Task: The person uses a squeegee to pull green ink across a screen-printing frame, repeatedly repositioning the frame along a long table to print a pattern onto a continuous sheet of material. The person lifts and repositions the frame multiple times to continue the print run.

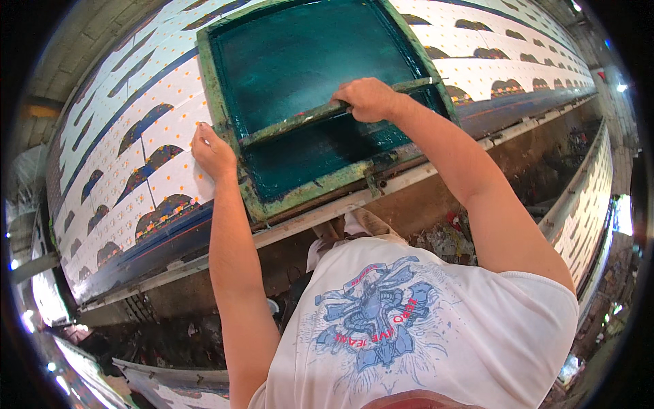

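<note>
My right hand [368, 99] is wrapped round a long paint-stained squeegee [289, 126], which lies slantwise across the inside of a printing screen [306, 58]. The screen's mesh is coated in dark teal ink, and its frame is crusted with green. Just off the frame's left side, my left hand [213, 151] is closed with the fingers curled, above the printed cloth [160, 160]. Whatever it may hold is hidden. White cloth with dark rounded shapes and orange dots spreads out on both sides of the screen and partly under it.
A pale rail [313, 225] runs along the near edge of the long table, just in front of my body. Scraps and litter [446, 242] lie below it. Another table with printed cloth [586, 204] stands at the right.
</note>
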`<state>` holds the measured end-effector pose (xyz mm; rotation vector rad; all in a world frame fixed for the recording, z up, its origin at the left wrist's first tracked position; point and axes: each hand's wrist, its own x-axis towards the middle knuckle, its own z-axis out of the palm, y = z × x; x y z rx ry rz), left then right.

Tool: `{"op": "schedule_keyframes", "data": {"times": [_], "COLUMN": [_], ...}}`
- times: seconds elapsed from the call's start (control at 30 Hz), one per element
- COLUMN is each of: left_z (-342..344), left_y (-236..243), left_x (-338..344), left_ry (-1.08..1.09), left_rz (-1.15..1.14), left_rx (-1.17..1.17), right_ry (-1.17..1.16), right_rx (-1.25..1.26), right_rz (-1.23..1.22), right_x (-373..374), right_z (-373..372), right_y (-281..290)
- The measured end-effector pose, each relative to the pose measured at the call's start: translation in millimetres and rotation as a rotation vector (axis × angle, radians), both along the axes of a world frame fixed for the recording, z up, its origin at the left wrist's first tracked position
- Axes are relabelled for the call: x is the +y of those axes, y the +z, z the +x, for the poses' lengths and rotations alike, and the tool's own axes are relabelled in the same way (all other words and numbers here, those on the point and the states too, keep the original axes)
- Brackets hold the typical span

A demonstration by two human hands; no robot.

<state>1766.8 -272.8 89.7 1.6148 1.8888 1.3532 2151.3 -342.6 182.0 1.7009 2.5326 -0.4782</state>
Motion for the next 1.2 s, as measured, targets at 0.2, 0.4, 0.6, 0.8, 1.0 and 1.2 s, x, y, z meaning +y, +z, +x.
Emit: {"op": "schedule_keyframes", "data": {"times": [0.2,0.4,0.6,0.8,1.0,1.2], "left_z": [-5,8,-3,14,31,28], "left_y": [-5,-4,-4,15,30,23], "left_x": [3,-3,-2,-8,-10,-10], "left_ry": [-0.033,0.039,0.084,0.330,0.336,0.266], "left_rz": [-0.040,-0.051,-0.098,-0.464,-0.545,-0.409], "left_rx": [0.039,0.186,0.377,0.565,0.585,0.643], "right_ry": [-0.012,0.025,0.080,0.114,-0.652,-1.294], "right_rx": [0.025,0.050,0.210,0.631,0.742,1.083], "right_rz": [0.036,0.188,0.187,0.258,0.583,-0.334], "right_x": [-84,-126,-140,-149,-151,-188], "right_z": [-15,-10,-1,81,228,277], "right_y": [-4,-12,-12,-7,-16,-41]}}
